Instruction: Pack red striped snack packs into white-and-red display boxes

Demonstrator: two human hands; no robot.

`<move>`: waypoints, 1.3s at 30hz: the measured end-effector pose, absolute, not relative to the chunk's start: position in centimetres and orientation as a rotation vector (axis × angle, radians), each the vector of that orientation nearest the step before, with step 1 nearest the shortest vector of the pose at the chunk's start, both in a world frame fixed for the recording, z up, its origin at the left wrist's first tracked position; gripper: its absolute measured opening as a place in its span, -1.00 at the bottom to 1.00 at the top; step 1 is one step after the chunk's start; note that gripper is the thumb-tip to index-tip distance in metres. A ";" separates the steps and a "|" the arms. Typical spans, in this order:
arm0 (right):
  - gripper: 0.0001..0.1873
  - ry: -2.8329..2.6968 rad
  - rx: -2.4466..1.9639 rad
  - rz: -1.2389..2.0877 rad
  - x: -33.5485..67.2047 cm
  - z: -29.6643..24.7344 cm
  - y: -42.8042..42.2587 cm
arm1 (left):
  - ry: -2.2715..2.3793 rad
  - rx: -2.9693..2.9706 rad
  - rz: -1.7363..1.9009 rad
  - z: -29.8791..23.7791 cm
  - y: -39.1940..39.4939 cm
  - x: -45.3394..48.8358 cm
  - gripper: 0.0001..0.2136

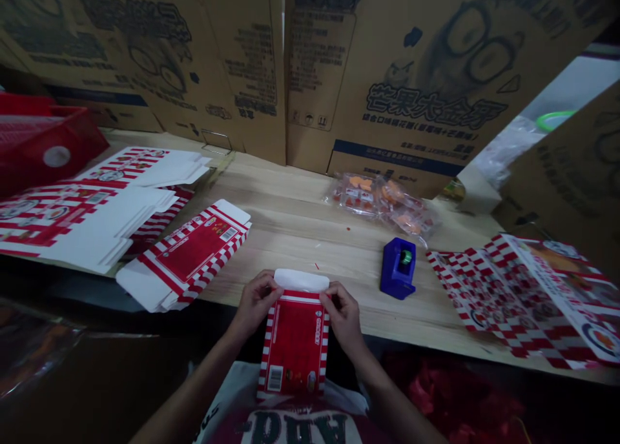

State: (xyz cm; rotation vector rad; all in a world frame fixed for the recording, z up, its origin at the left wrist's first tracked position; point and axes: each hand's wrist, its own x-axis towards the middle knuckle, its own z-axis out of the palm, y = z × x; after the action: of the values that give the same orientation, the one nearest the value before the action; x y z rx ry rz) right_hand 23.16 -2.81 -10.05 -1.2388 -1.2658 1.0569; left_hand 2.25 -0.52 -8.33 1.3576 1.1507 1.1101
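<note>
Item: my left hand (256,303) and my right hand (343,318), held apart, one at each side of a red-and-white striped folded carton (294,347), both gripping its upper end on either side of a white end flap (301,280). The carton stands upright in my grip, just below the front edge of a pale wooden table (300,202), over my printed shirt (285,421).

On the table, nearest my left hand: one folded striped carton (186,253), lying tilted, with a pile of flattened striped cartons (92,228) beyond it. Nearest my right hand: a blue tape dispenser (398,268). Further on: a clear plastic bag of orange-and-white packets (380,202) and an unfolded printed carton blank (527,295). Far left: a red plastic crate (43,141). Behind: upright corrugated shipping boxes (426,76) with Chinese print.
</note>
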 end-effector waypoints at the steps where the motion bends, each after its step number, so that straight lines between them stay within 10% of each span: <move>1: -0.86 -1.205 -1.248 1.072 23.0 -10.0 -2.7 | 1.156 1.294 1.122 -8.4 -0.5 2.3 -0.81; 39: -0.81 -1.838 -1.322 1.263 25.5 -5.0 1.7 | 1.106 1.828 0.560 -4.3 3.6 0.7 -0.79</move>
State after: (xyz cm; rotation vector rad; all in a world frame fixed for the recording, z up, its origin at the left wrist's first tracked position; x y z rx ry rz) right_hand 25.48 1.75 -5.04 -1.3220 -1.8377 1.2626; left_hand 0.68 3.59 -4.35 1.8277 1.1062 0.5598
